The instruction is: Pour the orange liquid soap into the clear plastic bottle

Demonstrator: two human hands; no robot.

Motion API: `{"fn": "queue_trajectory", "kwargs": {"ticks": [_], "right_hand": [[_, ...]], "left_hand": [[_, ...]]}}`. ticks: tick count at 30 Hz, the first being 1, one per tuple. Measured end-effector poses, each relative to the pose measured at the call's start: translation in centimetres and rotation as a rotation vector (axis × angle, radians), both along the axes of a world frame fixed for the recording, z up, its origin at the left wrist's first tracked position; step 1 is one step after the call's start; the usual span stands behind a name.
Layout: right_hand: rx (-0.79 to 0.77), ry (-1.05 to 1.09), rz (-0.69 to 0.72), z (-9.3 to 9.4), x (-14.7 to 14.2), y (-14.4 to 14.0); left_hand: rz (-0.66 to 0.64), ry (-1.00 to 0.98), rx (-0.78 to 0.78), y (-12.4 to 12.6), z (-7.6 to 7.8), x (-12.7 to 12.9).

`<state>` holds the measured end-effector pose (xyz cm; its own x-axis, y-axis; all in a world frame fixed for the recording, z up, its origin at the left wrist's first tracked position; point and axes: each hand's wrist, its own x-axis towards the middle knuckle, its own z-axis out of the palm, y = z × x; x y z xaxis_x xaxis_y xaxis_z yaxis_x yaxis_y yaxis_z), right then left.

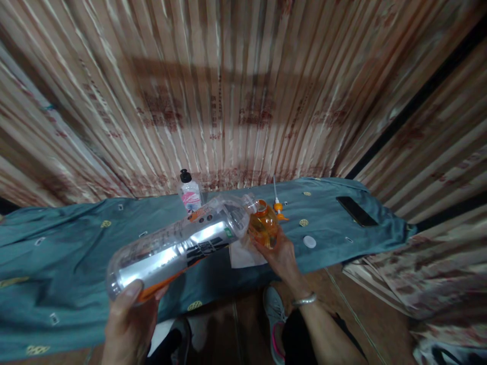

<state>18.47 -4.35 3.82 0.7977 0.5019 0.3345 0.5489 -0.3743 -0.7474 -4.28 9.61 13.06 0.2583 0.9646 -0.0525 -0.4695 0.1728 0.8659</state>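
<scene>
The left hand (pixel 127 324) is gripping the base of a large clear bottle (pixel 178 243), tilting its mouth against a small orange bottle (pixel 263 223) that the right hand (pixel 279 256) is clasping above the teal cloth (pixel 76 243).

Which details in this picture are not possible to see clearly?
- Head view: print on the large clear bottle in the left hand is smeared by motion blur.
- Whether liquid is flowing into the orange bottle held by the right hand: the bottle mouths overlap there.
- Label of the small black-capped bottle: too small.
- White paper under the bottles: mostly covered.
- Dark phone: screen unreadable.
</scene>
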Motion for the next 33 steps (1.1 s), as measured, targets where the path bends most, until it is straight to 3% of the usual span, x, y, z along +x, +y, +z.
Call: {"fn": "queue_trajectory", "kwargs": {"ticks": [33], "right_hand": [[-0.014, 0.015, -0.017, 0.3, -0.33, -0.19]], "left_hand": [[0.064, 0.001, 0.017, -0.47, 0.44, 0.15]]}}
